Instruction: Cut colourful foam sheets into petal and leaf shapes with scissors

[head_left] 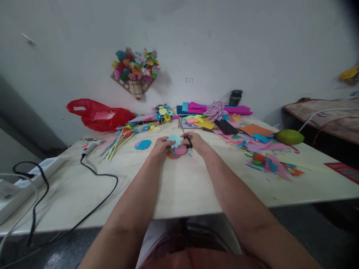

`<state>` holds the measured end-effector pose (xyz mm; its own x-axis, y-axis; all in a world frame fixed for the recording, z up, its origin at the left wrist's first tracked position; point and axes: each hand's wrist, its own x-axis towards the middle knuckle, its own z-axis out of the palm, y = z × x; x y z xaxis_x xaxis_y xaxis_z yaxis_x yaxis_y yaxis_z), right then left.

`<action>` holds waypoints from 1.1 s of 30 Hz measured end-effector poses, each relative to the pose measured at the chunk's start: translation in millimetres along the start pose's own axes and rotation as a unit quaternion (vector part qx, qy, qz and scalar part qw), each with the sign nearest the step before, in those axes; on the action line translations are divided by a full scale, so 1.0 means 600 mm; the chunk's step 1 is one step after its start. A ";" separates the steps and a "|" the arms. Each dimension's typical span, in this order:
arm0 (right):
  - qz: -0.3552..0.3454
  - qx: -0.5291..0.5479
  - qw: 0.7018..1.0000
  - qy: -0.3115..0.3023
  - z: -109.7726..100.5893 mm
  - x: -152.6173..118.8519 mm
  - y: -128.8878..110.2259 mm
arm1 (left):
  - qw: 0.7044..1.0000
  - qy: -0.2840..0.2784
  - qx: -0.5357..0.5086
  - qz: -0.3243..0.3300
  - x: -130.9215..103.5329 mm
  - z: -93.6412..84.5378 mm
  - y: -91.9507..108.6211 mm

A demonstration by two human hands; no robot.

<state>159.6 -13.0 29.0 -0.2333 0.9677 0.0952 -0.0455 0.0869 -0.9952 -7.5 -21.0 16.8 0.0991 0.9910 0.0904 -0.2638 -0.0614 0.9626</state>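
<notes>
My left hand (162, 145) is closed on the left edge of a pale blue scalloped paper piece (174, 140). On its other side, my right hand (194, 141) has its fingers wrapped round the black handles of a pair of scissors (187, 141), whose blades point up and away; its fingertips also meet the paper's right edge. Under the paper lie a pink disc (181, 150) and an orange disc (173, 154), with small blue scraps beside them. Blue scalloped pieces (143, 144) rest left of my left hand.
A glue gun (90, 146) with a black cable and a power strip (47, 170) lie left. Behind are a red bag (102, 116), paper flowers (163, 113) and a phone (226, 127). Colored scraps (273, 164) and a green fruit (290, 136) are right.
</notes>
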 end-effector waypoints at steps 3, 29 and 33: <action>0.008 -0.033 0.999 -0.028 -0.006 -0.001 0.002 | 1.000 0.022 -0.005 0.018 0.003 -0.003 0.000; 0.008 -0.164 0.967 -0.197 -0.020 -0.015 -0.003 | 0.994 0.045 -0.092 0.022 0.018 -0.020 -0.004; 0.006 -0.173 0.965 -0.195 -0.018 -0.016 -0.006 | 0.995 0.044 -0.084 0.019 0.019 -0.022 -0.005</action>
<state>172.7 -20.1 31.3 -0.5834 0.8120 0.0178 0.2717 0.2158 -0.9379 -18.0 -7.9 11.9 0.0034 0.9954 0.0961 -0.4237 -0.0856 0.9017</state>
